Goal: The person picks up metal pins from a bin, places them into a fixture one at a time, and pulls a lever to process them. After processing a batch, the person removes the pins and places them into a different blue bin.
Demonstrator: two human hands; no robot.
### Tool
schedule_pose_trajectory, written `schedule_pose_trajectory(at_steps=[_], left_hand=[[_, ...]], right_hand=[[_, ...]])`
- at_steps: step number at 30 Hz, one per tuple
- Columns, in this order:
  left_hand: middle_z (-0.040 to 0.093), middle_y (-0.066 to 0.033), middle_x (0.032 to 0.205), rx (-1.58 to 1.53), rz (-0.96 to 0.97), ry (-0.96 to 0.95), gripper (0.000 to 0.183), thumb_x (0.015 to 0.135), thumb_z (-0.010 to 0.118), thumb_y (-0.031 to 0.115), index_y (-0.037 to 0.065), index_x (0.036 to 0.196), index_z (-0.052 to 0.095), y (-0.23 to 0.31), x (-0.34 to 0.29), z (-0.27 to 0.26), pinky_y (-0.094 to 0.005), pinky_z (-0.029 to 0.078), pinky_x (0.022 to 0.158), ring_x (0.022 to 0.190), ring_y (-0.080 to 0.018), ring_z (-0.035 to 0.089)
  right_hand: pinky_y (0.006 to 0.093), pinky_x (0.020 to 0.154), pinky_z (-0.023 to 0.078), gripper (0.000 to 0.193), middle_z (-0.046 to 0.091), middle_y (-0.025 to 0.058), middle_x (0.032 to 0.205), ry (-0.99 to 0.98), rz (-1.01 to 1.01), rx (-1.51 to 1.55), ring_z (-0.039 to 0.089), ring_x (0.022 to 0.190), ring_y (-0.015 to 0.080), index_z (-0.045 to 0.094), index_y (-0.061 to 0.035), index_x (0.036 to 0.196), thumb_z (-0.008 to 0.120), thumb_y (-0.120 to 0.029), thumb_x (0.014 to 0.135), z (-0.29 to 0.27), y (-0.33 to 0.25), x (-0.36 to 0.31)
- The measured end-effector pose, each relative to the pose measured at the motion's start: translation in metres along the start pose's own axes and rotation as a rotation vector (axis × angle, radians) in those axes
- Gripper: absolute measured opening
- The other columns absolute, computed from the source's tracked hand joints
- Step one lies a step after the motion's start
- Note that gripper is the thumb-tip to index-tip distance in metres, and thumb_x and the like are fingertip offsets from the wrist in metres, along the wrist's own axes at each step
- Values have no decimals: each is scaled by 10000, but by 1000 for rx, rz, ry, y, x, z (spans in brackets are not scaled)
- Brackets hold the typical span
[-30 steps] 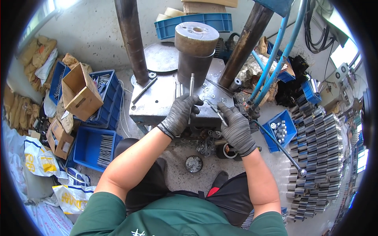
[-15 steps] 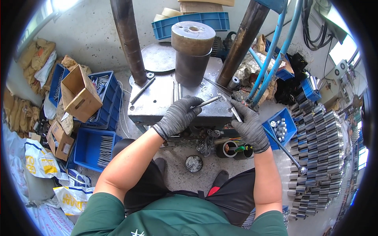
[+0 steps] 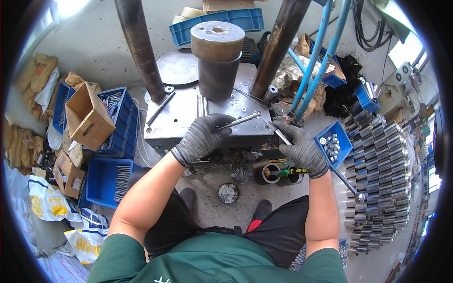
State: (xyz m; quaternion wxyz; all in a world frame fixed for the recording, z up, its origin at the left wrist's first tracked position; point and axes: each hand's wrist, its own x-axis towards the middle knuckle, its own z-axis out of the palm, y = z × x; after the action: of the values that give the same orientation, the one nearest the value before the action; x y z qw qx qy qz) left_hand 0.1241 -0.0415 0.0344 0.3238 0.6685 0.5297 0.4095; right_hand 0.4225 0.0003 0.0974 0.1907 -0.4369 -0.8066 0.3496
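Left hand [image 3: 200, 137] clamped on metal rod [image 3: 243, 120], right hand [image 3: 303, 151] on slim metal piece [image 3: 281, 136] — frame centre, near surface [image 3: 181, 112] front edge. Apparent step: tips held close. Next move calls for steady alignment.

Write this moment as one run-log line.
left hand: holds metal rod | right hand: holds slim metal piece | place: at metal worktable
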Motion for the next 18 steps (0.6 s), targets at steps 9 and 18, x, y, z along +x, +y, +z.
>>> schedule_pose_trajectory(at_steps=[9, 18], left_hand=[[718, -80, 1077, -218, -6, -129, 400, 995, 593, 292, 15, 1269, 683, -5, 0, -3, -310, 496, 959, 1018, -143, 634], [713, -78, 1076, -615, -157, -233, 461, 960, 621, 274, 11, 1338, 628, -12, -3, 4, -258, 515, 779, 834, -107, 627]], right_hand=[[300, 839, 547, 626, 735, 106, 1030, -189, 58, 56, 650, 886, 130, 596, -39, 1420, 685, -28, 801, 3, -2, -1], [341, 956, 542, 600, 733, 187, 1171, -304, 15, 124, 704, 1046, 208, 603, 13, 1383, 718, -55, 799, 25, -15, 6]])
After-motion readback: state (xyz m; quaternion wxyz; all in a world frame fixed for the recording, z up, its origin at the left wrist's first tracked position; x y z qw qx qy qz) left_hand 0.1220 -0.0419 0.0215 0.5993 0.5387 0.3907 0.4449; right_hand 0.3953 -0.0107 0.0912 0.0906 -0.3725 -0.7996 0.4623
